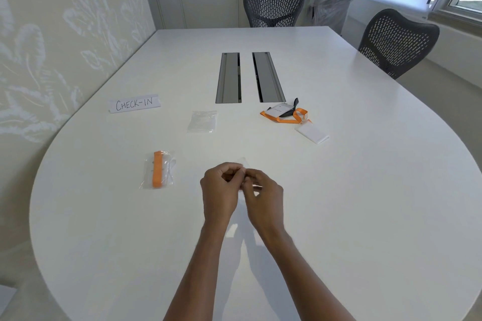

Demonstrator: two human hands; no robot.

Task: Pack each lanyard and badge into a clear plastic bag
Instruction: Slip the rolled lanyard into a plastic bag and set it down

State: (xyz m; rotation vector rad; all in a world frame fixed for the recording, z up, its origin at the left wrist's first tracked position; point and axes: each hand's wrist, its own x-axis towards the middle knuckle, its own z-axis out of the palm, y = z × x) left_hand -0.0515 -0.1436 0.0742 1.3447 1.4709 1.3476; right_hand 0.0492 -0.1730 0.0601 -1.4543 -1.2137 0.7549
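Both hands meet just above the near middle of the white table (352,190). The left hand (220,191) and the right hand (263,197) each have their fingertips curled in and pinching the edge of one clear plastic bag (244,162). The bag is so transparent that only a faint corner and some glare give it away. The two close pinches suggest the person is rubbing or pulling the film apart to open the mouth, since a thin bag tends to cling shut. Whether it is open yet cannot be told. To the left lies a finished pack (157,170), an orange lanyard folded inside its bag, apparently set aside out of the working area. Further back, a small stack of empty bags (203,121) lies within reach of either hand. To the right, well apart from the hands, the loose lanyards and badges (285,113) sit in a tangled heap with a white badge holder (313,135) trailing from it, probably next to go in. A handwritten CHECK-IN sign (134,104) lies at the far left.
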